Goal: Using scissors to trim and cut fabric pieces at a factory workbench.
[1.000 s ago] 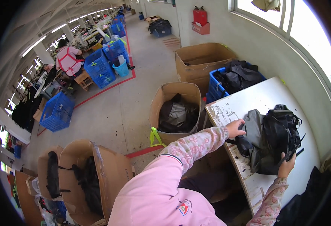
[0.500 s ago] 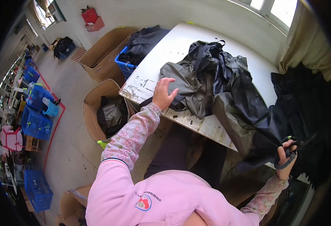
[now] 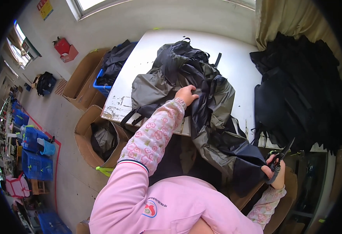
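A crumpled piece of thin grey and black fabric (image 3: 214, 113), with narrow black straps, lies across the white table and hangs over its near edge. My left hand (image 3: 186, 95) rests on its middle, fingers curled in and closed on a fold. At the right, my right hand (image 3: 275, 171) is closed around black-handled scissors (image 3: 284, 153), their blades pointing up and away. The fabric's lower end reaches the fingers of that hand; whether they pinch it too, I cannot make out.
Black fabric pieces (image 3: 299, 97) are heaped on the right of the white table (image 3: 233, 50). To the left stand a cardboard box (image 3: 86, 136) with fabric inside, a taller carton (image 3: 81, 78) and a blue crate (image 3: 103, 87) of dark cloth. A curtain (image 3: 284, 19) hangs behind.
My left hand has gone from spread fingers at the fabric's left side to closed on its middle. My right hand with the scissors has come inward and lower. The view has turned right.
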`<act>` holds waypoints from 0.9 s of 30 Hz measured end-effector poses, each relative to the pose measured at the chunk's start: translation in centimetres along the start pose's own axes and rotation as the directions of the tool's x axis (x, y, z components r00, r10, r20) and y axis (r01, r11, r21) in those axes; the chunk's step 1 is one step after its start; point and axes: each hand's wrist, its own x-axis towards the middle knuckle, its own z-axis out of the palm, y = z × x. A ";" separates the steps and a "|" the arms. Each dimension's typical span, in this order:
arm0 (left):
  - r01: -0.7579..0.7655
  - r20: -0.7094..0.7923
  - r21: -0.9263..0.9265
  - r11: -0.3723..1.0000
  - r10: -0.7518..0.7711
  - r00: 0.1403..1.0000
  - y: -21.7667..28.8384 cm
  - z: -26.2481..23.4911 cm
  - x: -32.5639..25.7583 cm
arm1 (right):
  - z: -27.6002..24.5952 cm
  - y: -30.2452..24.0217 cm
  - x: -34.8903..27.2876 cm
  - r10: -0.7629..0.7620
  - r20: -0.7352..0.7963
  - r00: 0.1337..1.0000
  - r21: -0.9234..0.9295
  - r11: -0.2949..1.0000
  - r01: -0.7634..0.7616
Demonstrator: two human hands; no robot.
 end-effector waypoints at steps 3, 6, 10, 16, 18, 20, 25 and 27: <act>-0.038 0.088 0.037 0.999 0.035 0.996 -0.5 0.7 -0.1 | -1.2 -0.1 -0.7 -0.076 -0.052 0.996 -0.045 0.996 0.074; -0.146 -0.067 0.007 0.989 0.146 0.987 -0.8 -0.9 -2.1 | -2.6 -0.5 -0.8 -0.042 -0.165 0.985 -0.047 0.998 0.034; -0.195 -0.302 -0.288 0.937 0.104 0.948 -1.3 -5.7 -7.2 | -4.4 0.7 0.1 -0.104 -0.308 0.946 -0.195 0.980 0.044; -0.157 -0.472 -0.322 0.933 -0.015 0.881 -4.9 -12.9 -20.4 | -4.1 2.1 1.8 -0.121 -0.272 0.955 -0.176 0.982 0.075; 0.086 -0.139 -0.148 0.985 -0.106 0.985 -6.2 -14.5 -24.3 | -2.3 1.6 2.8 -0.106 -0.154 0.982 -0.154 0.985 0.082; 0.220 0.334 0.179 0.959 -0.269 0.903 -6.1 -16.3 -26.5 | -1.1 2.8 4.3 -0.042 -0.060 0.997 -0.176 0.984 0.031; -0.142 0.106 0.079 0.987 0.133 0.985 -0.3 -14.1 -23.4 | 1.8 2.4 5.4 0.002 0.041 0.999 -0.146 0.989 0.004; -0.450 0.122 0.155 0.880 0.435 0.892 1.5 -11.0 -20.3 | 1.9 1.8 5.3 0.022 0.051 0.998 -0.150 0.989 -0.014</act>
